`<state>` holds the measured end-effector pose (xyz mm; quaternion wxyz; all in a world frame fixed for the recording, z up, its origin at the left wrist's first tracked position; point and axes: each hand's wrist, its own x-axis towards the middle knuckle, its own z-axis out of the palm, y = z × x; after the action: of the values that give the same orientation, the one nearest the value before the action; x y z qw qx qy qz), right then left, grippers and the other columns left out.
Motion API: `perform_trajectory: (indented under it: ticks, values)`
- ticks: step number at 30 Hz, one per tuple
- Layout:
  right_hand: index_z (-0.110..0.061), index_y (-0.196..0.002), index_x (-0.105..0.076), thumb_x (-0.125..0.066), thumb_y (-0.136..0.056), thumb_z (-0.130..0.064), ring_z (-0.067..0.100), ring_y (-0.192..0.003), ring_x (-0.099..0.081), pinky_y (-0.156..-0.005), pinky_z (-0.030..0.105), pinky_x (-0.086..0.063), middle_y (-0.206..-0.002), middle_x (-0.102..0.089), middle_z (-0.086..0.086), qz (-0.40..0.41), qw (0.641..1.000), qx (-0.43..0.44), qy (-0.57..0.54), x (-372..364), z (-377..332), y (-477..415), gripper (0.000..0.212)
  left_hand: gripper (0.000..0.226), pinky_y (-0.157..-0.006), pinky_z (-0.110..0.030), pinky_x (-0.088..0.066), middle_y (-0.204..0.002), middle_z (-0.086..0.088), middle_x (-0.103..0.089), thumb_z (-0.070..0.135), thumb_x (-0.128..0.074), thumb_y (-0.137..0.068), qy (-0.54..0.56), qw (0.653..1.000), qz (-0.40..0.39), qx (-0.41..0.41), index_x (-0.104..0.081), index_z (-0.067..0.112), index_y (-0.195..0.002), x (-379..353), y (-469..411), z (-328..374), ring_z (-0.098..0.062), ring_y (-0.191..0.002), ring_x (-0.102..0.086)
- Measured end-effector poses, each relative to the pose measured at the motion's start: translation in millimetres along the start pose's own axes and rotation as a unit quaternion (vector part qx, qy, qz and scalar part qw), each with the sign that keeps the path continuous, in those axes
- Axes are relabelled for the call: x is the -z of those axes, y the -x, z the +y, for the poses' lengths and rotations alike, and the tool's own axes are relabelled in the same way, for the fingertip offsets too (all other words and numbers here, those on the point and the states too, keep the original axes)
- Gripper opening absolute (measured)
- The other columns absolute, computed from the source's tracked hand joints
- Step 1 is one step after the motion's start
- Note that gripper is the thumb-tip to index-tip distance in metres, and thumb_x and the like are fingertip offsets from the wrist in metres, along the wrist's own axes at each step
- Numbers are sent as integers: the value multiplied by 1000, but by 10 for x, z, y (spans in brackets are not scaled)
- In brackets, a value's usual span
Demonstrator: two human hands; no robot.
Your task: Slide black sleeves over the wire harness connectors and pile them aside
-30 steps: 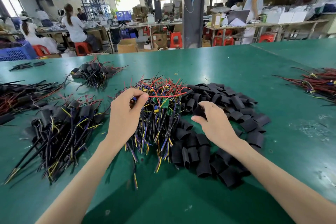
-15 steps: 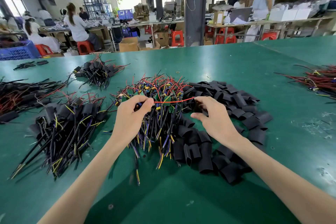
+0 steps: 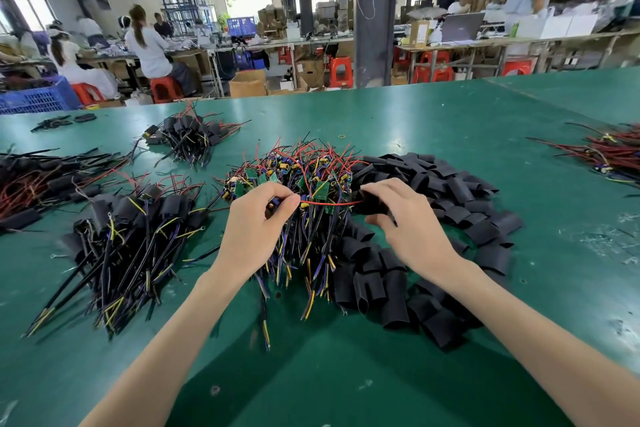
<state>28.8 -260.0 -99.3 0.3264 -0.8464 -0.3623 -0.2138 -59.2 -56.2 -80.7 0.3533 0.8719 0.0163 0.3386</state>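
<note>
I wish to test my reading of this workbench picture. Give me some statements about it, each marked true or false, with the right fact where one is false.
1. The left hand pinches one end of a red wire. True.
2. The pile of loose sleeves lies left of both hands. False: it lies on the right.
3. The right hand grips a black sleeve at the wire's other end. True.
4. The table is brown. False: it is green.
5. A heap of sleeved harnesses lies on the left. True.
</note>
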Motion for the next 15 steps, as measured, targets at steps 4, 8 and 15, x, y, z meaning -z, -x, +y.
perform_trajectory:
  ticks: [4,8,15]
  values:
    - [-8,-114,-64,-74,-72,-7,31,-112,-54,-96,35,-27,-107,-62,6,14,988,62,137,-25,-18,42,43,31,-69,-9,-37,-98,5,-55,0,-53,-91,-10,994,-87,-65,-57,15,-118,-67,69,48,-5,-69,-50]
    - [-7,-110,-64,-79,-66,-7,32,-106,-54,-92,35,-31,-102,-62,6,27,984,69,160,-5,0,16,46,47,-70,-10,-35,-109,-1,-49,-12,-43,-91,-33,984,-144,-96,-47,11,-132,-146,121,84,-4,-71,-47]
    - [-10,-116,-60,-72,-77,-12,28,-110,-46,-90,34,-30,-113,-61,3,-1,997,-8,77,14,68,-7,40,48,-68,-25,-39,-101,0,-58,-17,-49,-84,86,983,-135,-89,-58,17,-116,-109,148,165,-19,-71,-48]
